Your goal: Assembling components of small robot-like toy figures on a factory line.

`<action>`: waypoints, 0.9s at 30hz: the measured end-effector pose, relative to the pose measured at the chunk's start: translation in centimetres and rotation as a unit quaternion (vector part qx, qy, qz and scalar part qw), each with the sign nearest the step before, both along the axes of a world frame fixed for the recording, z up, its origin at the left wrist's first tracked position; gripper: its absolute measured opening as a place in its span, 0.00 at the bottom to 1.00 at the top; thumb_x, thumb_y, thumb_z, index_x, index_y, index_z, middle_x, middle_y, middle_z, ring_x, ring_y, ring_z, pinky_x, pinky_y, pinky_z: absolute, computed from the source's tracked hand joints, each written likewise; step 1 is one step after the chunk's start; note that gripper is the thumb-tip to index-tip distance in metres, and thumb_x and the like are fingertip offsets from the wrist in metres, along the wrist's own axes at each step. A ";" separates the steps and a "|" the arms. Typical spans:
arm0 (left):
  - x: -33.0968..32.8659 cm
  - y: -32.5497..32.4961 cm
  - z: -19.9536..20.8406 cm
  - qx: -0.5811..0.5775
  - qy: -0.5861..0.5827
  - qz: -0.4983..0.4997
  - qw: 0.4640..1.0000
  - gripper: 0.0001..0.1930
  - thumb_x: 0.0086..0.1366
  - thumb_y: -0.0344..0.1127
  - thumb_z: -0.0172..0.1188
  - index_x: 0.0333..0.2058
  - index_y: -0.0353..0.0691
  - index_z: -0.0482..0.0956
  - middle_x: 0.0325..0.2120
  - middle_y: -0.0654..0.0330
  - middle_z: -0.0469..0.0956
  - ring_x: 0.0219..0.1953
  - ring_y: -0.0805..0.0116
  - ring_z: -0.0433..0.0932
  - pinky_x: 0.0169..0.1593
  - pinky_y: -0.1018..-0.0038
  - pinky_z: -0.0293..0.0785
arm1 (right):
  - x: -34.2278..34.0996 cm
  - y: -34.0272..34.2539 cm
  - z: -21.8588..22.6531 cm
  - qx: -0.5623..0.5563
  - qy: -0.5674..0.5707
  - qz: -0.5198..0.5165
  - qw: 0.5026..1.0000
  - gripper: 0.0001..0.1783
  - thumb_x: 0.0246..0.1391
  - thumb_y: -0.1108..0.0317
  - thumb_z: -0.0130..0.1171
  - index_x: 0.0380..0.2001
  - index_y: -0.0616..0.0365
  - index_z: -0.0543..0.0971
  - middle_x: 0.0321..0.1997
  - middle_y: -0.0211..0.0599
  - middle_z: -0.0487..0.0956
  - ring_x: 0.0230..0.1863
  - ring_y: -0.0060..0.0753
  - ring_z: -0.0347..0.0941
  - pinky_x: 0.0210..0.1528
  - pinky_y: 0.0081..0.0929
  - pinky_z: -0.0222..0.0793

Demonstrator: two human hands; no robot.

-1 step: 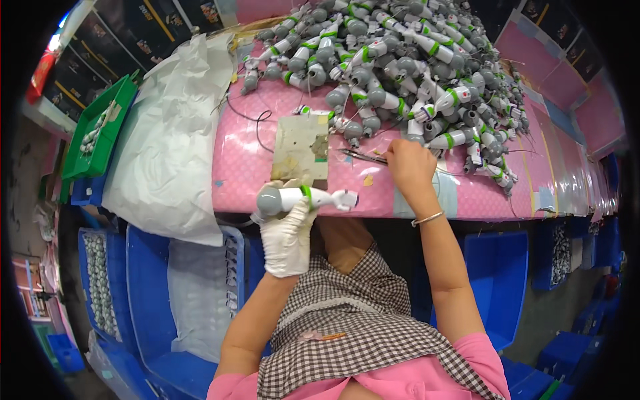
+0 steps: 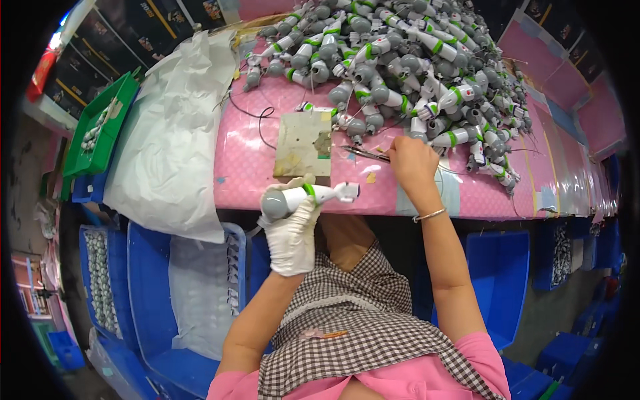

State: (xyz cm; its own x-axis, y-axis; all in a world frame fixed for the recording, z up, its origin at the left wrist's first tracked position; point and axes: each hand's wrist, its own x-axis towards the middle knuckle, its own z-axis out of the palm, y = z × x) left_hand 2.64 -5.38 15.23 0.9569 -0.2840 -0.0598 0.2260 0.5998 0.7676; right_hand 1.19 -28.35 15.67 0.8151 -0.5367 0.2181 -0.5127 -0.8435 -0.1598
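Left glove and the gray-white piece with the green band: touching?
Touching. The head view shows the gloved left hand wrapped around the gray-white piece, thumb against its near side, fingertips showing beyond its far side.

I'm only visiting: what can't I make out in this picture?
All in the head view:
White-and-grey piece: its palm side, hidden by the gloved left hand.
Thin metal tool: its right end, hidden by the bare right hand.
Pile: lower pieces covered by upper ones; far end cut off by the top edge.
Green tray: contents too small to identify.
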 end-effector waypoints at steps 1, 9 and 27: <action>-0.4 -0.3 -0.2 -0.001 -0.004 0.019 1.000 0.19 0.59 0.17 0.54 0.45 0.44 0.64 0.48 0.55 0.69 0.51 0.60 0.72 0.51 0.59 0.75 | 0.3 0.3 0.1 -0.014 0.007 -0.003 1.000 0.08 0.45 0.64 0.58 0.21 0.56 0.80 0.24 0.45 0.79 0.29 0.49 0.78 0.29 0.41 0.73; -1.3 -1.1 -4.6 -0.025 0.033 0.060 0.997 0.18 0.56 0.22 0.61 0.41 0.46 0.64 0.49 0.56 0.69 0.49 0.61 0.72 0.53 0.59 0.74 | -0.5 2.2 1.0 0.060 -0.159 0.050 0.984 0.07 0.48 0.66 0.57 0.27 0.58 0.75 0.22 0.43 0.77 0.25 0.52 0.74 0.28 0.44 0.67; -1.6 -1.2 -6.4 0.037 -0.018 0.081 0.996 0.23 0.54 0.23 0.64 0.43 0.43 0.60 0.47 0.53 0.71 0.47 0.64 0.72 0.52 0.68 0.72 | -4.0 12.5 -2.7 0.368 -0.330 0.113 0.862 0.04 0.43 0.77 0.62 0.25 0.64 0.79 0.17 0.31 0.77 0.18 0.15 0.71 0.20 0.14 0.66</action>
State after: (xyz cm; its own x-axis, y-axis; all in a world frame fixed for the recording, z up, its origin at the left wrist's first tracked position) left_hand 1.05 -6.60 8.85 0.9918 -0.1220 -0.0391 0.1020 0.5678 0.8168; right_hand -2.79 -15.83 12.94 0.7450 -0.5723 0.3427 0.0587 -0.4555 -0.8883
